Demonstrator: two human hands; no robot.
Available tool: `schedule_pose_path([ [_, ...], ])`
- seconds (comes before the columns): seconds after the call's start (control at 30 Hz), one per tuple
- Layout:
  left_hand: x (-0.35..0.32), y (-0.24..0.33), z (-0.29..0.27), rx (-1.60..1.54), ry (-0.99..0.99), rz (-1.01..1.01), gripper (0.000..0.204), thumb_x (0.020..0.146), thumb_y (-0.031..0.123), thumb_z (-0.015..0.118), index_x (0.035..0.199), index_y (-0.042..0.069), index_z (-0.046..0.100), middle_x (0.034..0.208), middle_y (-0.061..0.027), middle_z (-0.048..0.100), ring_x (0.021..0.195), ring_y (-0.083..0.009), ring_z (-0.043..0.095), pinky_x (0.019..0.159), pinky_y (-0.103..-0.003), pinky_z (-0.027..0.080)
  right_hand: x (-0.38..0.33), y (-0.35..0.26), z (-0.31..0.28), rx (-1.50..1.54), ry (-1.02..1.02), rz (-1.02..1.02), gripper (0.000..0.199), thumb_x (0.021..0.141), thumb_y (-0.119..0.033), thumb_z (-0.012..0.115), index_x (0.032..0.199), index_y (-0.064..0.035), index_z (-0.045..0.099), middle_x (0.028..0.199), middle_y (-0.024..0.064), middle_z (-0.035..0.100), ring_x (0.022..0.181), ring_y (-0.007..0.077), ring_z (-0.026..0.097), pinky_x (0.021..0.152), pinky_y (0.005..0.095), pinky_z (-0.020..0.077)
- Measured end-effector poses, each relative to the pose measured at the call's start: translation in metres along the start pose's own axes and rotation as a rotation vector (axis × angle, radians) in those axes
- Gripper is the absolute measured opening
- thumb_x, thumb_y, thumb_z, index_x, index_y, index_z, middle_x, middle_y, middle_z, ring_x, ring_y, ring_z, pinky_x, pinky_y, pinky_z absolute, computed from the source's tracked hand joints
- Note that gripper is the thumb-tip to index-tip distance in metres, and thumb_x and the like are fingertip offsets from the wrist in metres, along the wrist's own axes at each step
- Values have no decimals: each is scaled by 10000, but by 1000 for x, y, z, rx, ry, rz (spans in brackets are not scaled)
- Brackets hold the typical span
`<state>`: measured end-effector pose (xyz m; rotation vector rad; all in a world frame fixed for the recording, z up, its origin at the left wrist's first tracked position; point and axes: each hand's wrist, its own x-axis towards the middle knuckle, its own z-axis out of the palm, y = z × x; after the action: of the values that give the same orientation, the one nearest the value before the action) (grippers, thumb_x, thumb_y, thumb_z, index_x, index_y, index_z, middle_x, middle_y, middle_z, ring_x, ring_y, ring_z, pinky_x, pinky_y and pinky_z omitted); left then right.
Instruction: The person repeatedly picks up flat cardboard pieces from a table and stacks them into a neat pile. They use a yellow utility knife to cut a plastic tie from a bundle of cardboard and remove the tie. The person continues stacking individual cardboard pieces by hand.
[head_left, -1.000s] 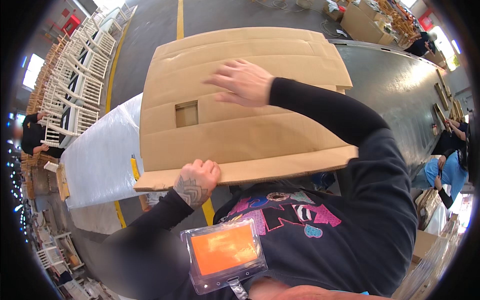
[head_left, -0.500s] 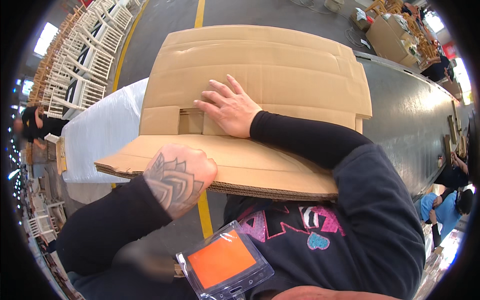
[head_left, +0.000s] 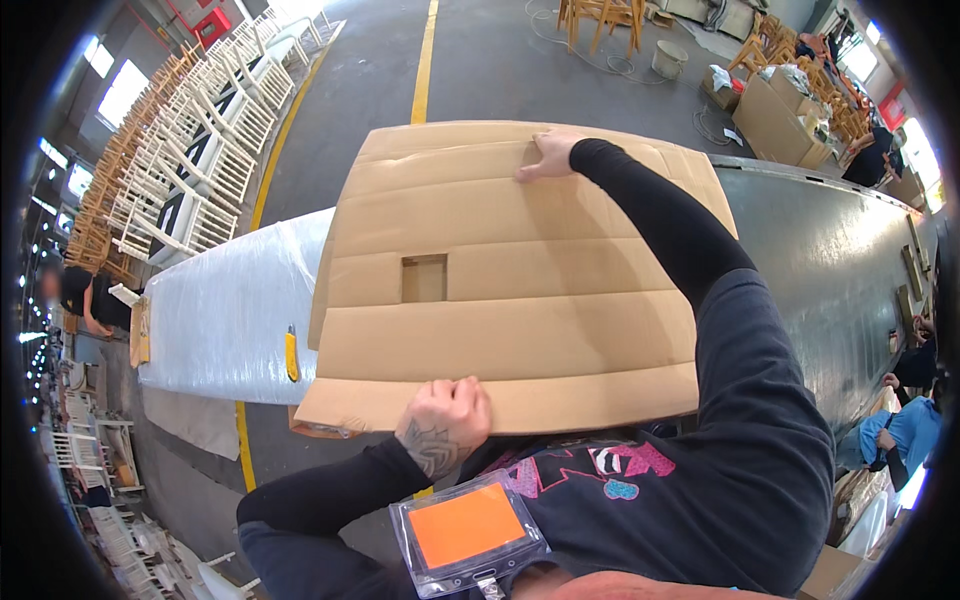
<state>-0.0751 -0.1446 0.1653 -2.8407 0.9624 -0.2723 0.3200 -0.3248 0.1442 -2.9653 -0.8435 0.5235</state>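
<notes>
A large brown cardboard sheet [head_left: 520,335], creased in bands and with a rectangular cutout left of its middle, lies spread out before me. My left hand [head_left: 450,415] is closed over its near edge, fingers curled on the top. Reaching across the sheet, my right hand [head_left: 553,155] rests close to the far edge, thumb spread away from the fingers; some fingertips are hard to make out. A yellow utility knife [head_left: 291,354] lies left of the cardboard on a plastic-wrapped surface [head_left: 225,310].
White chairs [head_left: 205,165] stand in rows at far left. A dark metal-topped table [head_left: 800,260] extends to the right. Beyond are a bucket [head_left: 668,60] and cardboard boxes [head_left: 785,120]. People are at the left and right, one in a blue shirt [head_left: 900,440].
My right hand has moved away toward the far edge. The near cardboard part, raised and bent before, now lies flatter, showing the whole cutout. My left hand has shifted right along the near edge.
</notes>
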Motion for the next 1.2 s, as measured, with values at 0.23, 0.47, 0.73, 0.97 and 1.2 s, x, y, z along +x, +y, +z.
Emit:
schedule_pose_path([
  [0.23,6,-55,38,109,67,108,356,788,171,621,1067,-43,677,733,-75,561,615,-214,569,504,-339,433,16,52,-41,214,-143,152,808,688,-671,770,1134,-2,688,1093,154,701,1092,259,651,897,369,506],
  [0.47,-12,-53,78,96,-61,204,387,804,230,673,1046,-71,678,793,-149,620,702,-267,645,581,-396,516,17,37,-68,275,-380,38,721,651,-458,903,1198,-46,678,1076,98,725,1000,211,692,868,355,540],
  [0.73,213,-296,23,-60,256,142,785,592,457,879,1182,15,610,1120,-138,628,1056,-326,615,878,-448,493,19,33,-57,293,-179,-59,701,611,-445,921,1109,-13,683,1000,118,736,960,259,697,851,368,542],
  [0.97,296,-345,75,-594,-667,-11,724,536,400,932,1069,-17,672,996,-148,721,978,-275,690,851,-370,531,13,41,-58,159,-209,-124,822,545,-394,955,1194,-11,626,1111,141,701,1077,290,656,913,382,520],
  [1.2,248,-312,87,-207,-174,-122,668,592,394,896,1059,13,607,940,-127,690,918,-322,674,789,-424,522,-19,4,-43,56,111,83,627,527,-258,923,1022,-25,618,1046,113,698,1060,325,642,866,435,507],
])
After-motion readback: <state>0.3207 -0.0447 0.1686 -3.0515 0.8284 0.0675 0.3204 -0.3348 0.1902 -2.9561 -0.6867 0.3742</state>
